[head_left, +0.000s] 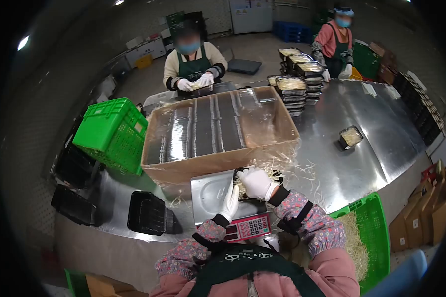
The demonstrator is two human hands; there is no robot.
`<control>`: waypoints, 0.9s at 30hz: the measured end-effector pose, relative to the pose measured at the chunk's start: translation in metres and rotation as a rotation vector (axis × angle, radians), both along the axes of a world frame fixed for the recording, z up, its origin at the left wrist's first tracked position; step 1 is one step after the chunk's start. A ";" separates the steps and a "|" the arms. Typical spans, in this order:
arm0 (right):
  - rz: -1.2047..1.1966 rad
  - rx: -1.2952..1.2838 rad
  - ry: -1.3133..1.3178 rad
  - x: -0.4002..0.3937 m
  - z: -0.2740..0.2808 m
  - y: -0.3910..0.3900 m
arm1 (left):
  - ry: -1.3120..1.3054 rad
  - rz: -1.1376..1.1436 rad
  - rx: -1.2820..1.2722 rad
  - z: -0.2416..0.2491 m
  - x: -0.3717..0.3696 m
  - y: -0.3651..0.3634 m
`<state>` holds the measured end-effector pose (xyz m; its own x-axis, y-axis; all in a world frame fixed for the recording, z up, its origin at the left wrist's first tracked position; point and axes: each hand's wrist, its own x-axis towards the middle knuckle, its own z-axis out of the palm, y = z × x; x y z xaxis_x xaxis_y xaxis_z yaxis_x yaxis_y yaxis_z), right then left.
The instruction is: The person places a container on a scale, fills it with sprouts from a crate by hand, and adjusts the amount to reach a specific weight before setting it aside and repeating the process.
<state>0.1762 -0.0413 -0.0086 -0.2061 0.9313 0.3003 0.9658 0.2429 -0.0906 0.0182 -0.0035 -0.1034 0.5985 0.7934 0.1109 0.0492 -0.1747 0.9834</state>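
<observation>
In the head view a weighing scale with a steel platform (208,190) and a red keypad panel (252,227) stands at the table's near edge. On its platform rests a black tray holding pale, thin enoki mushrooms (274,173). My left hand (229,204), in a white glove, lies along the tray's left side with its fingers stretched out. My right hand (257,183), gloved too, is over the tray with its fingers curled down into the mushrooms. Its fingertips are partly hidden, as is most of the tray.
A large carton (218,161) of stacked black trays stands just beyond the scale. Black trays (147,214) and a green crate (101,129) are left. A green basket of mushrooms (374,237) sits right; filled packs (291,85) are stacked behind. Two co-workers stand across the table.
</observation>
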 end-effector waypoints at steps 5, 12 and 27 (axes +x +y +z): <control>0.137 -0.007 0.117 -0.037 -0.053 0.037 | 0.296 0.333 0.533 0.023 -0.035 0.026; 0.212 -0.305 0.295 -0.007 -0.032 0.031 | 0.750 0.057 0.858 0.030 -0.037 0.031; 0.026 -0.180 0.087 0.065 -0.004 -0.007 | 0.817 0.182 0.825 0.018 -0.022 0.019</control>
<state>0.2412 -0.0485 -0.0128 -0.2114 0.9663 0.1471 0.9460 0.2401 -0.2179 -0.0036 0.0159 -0.0852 0.6147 0.7422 0.2670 0.7030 -0.6691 0.2410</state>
